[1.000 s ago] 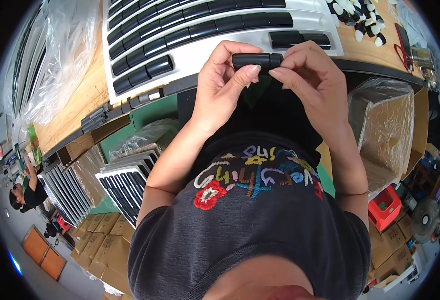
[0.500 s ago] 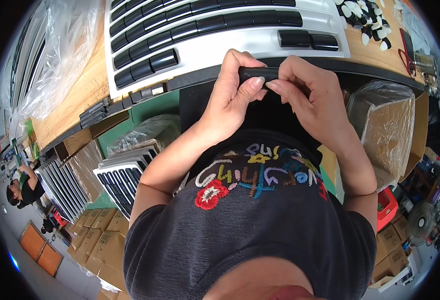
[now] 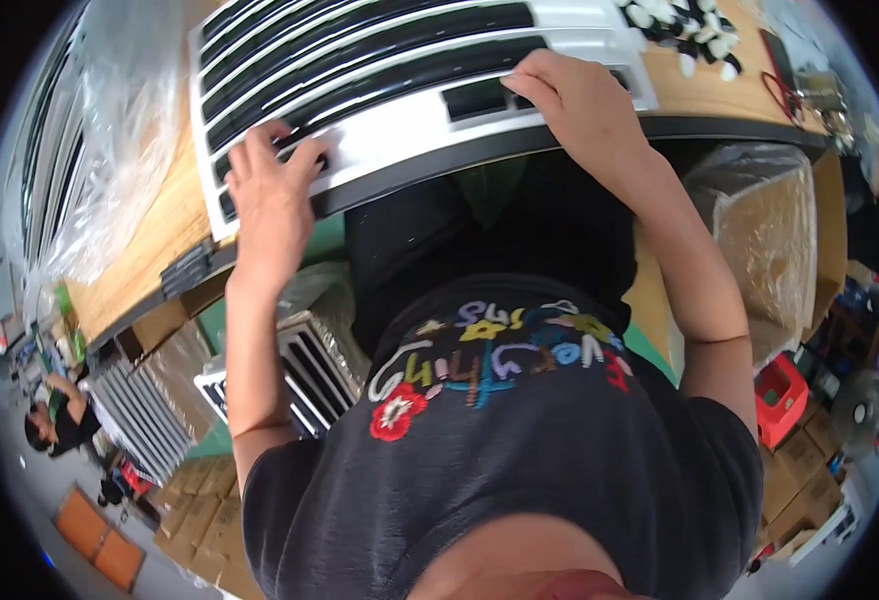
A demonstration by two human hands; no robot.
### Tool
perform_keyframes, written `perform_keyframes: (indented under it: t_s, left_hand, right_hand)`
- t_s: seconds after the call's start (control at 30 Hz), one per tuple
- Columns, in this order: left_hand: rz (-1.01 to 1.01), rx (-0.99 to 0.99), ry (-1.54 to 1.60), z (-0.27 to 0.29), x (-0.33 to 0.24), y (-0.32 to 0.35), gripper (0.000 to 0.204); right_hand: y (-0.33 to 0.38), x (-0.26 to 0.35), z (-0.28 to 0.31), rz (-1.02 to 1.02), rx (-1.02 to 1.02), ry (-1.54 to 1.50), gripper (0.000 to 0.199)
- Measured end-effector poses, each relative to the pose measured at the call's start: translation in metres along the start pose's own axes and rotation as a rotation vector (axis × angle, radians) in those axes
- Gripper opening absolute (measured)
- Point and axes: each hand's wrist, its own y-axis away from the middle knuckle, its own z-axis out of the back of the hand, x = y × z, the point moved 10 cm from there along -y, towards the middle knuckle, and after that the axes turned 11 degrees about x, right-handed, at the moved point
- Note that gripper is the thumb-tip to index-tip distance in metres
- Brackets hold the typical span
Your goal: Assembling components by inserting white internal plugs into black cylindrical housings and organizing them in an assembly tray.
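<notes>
A silver-white tray (image 3: 390,152) bears rows of glossy black tubes (image 3: 430,62). My left hand (image 3: 272,195) reaches over the left end of its nearest row. Its thumb and fingers are bent around the end black tube there, which they largely cover. Farther right in that row lies a separate black tube (image 3: 475,100). My right hand (image 3: 590,108) is closed, with its fingertips pinched at that tube's right end. Behind the right hand, the other tubes at the row's right end are mostly hidden.
Black and white small pieces (image 3: 695,30) are heaped on the wooden table (image 3: 675,85) at the far right, near red-handled scissors (image 3: 782,90). Clear plastic wrap (image 3: 125,110) covers things at left. A plastic-lined carton (image 3: 760,230) stands below the table's right side.
My hands have parted from around a dark tube held near my body. The left went to the tray's left end, the right forward to its right part, where another tube now lies.
</notes>
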Motion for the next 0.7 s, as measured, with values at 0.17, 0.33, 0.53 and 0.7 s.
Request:
perform_keyframes:
  t_s: [0.17, 0.33, 0.53, 0.7]
  left_hand:
    - [0.007, -0.004, 0.078, -0.004, 0.004, 0.000, 0.017]
    - [-0.023, -0.165, 0.378, 0.003, 0.007, 0.001, 0.021]
    - [0.076, -0.272, 1.457, -0.025, -0.016, -0.001, 0.028]
    - [-0.051, -0.087, 2.096, -0.056, -0.073, -0.021, 0.024]
  right_hand:
    - [0.026, -0.089, 0.085, -0.215, -0.371, -0.069, 0.017]
    - [0.024, -0.158, 0.103, -0.226, -0.367, 0.033, 0.022]
    - [0.001, -0.127, 0.094, -0.099, -0.409, 0.241, 0.023]
    - [0.013, -0.138, 0.088, -0.178, -0.409, 0.225, 0.018]
